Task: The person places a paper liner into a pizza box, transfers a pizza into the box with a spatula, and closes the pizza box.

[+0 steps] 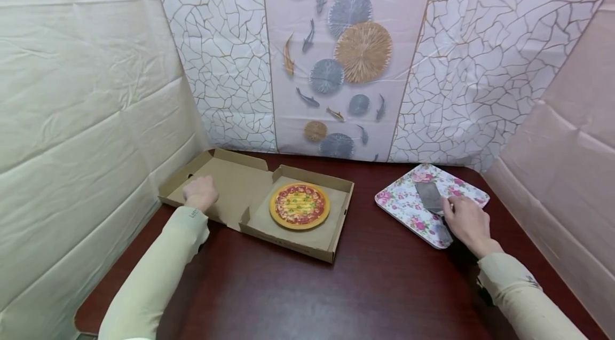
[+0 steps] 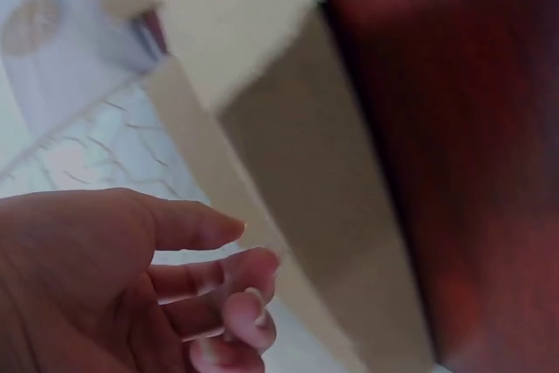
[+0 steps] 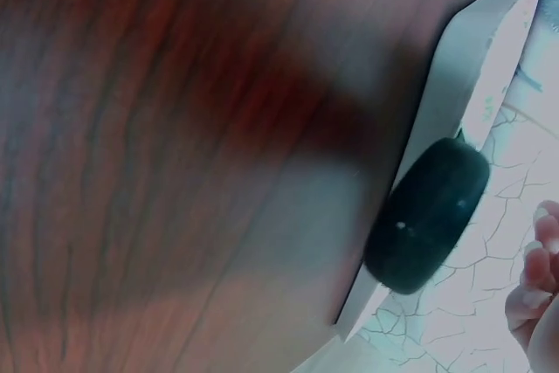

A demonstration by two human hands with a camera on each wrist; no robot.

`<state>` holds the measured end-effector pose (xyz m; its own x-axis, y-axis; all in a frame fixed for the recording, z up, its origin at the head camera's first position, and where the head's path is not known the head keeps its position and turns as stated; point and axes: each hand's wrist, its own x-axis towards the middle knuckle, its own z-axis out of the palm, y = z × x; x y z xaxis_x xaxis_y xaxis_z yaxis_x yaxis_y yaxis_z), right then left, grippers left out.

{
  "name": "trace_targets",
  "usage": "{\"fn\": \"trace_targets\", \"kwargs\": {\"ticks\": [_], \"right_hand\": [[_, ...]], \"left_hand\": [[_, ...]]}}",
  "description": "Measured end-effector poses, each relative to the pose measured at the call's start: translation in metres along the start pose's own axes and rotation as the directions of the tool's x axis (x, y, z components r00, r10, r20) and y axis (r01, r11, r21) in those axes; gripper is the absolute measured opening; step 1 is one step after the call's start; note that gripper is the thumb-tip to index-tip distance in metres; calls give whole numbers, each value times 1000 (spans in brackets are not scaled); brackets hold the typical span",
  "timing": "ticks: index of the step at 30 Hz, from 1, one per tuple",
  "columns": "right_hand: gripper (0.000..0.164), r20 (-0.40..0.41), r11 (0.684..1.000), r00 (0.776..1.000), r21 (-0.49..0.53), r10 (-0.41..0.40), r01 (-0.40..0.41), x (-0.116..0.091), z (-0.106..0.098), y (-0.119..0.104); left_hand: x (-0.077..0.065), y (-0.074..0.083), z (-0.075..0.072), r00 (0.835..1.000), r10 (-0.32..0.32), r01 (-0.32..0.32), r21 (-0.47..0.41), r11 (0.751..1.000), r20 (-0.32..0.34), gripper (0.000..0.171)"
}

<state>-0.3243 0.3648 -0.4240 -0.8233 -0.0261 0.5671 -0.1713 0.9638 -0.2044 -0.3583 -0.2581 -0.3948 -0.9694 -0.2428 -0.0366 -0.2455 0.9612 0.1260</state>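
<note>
An open cardboard pizza box (image 1: 340,222) holds a round pizza (image 1: 300,206) with red and yellow topping. Over its unfolded lid (image 1: 245,185), on the left, is my left hand (image 1: 200,192). In the left wrist view, this hand's loosely curled fingers (image 2: 249,307) overlap the lid's side wall, with nothing between them and the thumb. A flower-patterned board (image 1: 403,196) bears a spatula with a flat grey metal blade (image 1: 429,196). My right hand (image 1: 466,222) hovers above it, fingers loosely bent. The right wrist view shows the spatula's black handle (image 3: 428,216) apart from the fingers, jutting past the board's edge.
The dark red-brown table (image 1: 288,297) extends in front of the box and between box and board. Cream cloth walls (image 1: 96,116) flank the left side and pinkish ones the right. A patterned curtain (image 1: 336,62) hangs behind the table's far edge.
</note>
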Motion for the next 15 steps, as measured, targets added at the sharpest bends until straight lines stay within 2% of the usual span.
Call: {"fn": "trace_targets", "kwargs": {"ticks": [4,9,15], "right_hand": [[30,-48,999,998,13,-49,50,2,2,-6],[31,-68,997,994,7,-80,81,4,4,-9],[33,-80,996,993,20,-85,87,7,5,-11]], "left_hand": [[0,-16,4,996,-90,90,4,996,-3,23],[-4,-24,2,982,-190,190,15,982,1,20],[-7,-25,-3,969,-244,243,27,970,33,18]]}}
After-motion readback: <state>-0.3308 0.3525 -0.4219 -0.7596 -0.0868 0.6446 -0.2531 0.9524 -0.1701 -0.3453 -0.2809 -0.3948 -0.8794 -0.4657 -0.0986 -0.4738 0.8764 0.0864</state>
